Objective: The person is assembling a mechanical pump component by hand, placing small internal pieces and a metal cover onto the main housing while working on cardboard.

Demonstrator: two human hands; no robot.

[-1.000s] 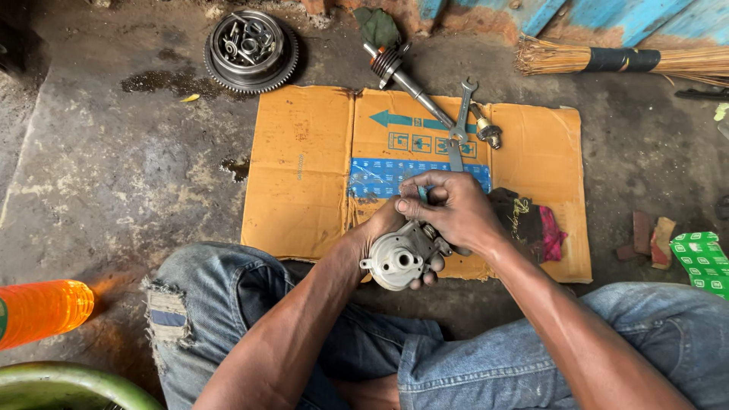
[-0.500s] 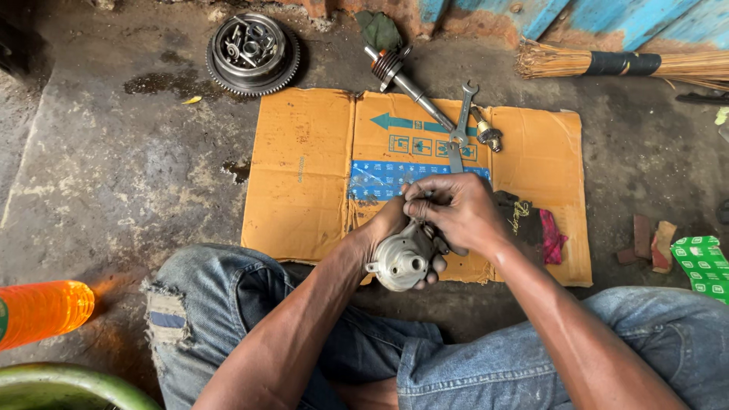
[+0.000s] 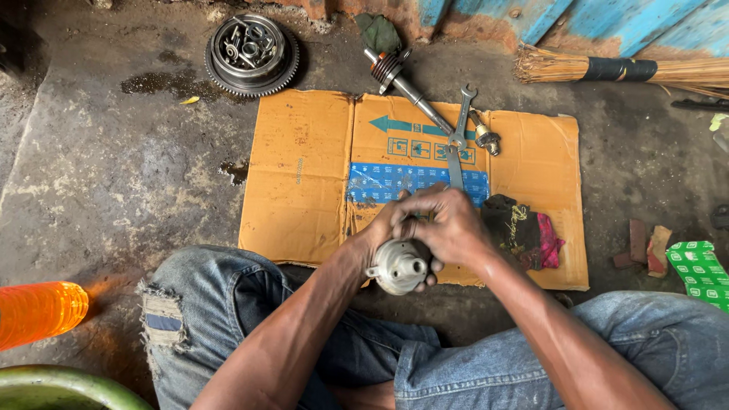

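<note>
A small round grey metal engine part point(image 3: 400, 266) with holes in its face is held over the near edge of a flattened cardboard sheet point(image 3: 304, 175). My left hand point(image 3: 377, 230) grips it from the left side. My right hand point(image 3: 446, 226) is closed over its top, fingers curled; I cannot tell whether a small tool sits inside them. I sit on the floor in blue jeans, knees spread to either side.
On the cardboard lie a spanner point(image 3: 459, 137), a metal shaft point(image 3: 406, 85), a spark plug point(image 3: 484, 135) and a dark rag with pink cloth point(image 3: 522, 230). A round gear assembly point(image 3: 251, 53) sits on the concrete, a broom point(image 3: 623, 70) at the back, an orange bottle point(image 3: 38, 311) left.
Both hands and the metal part have shifted slightly; the part's holed face has tipped a little lower and towards me. Nothing else on the floor has moved.
</note>
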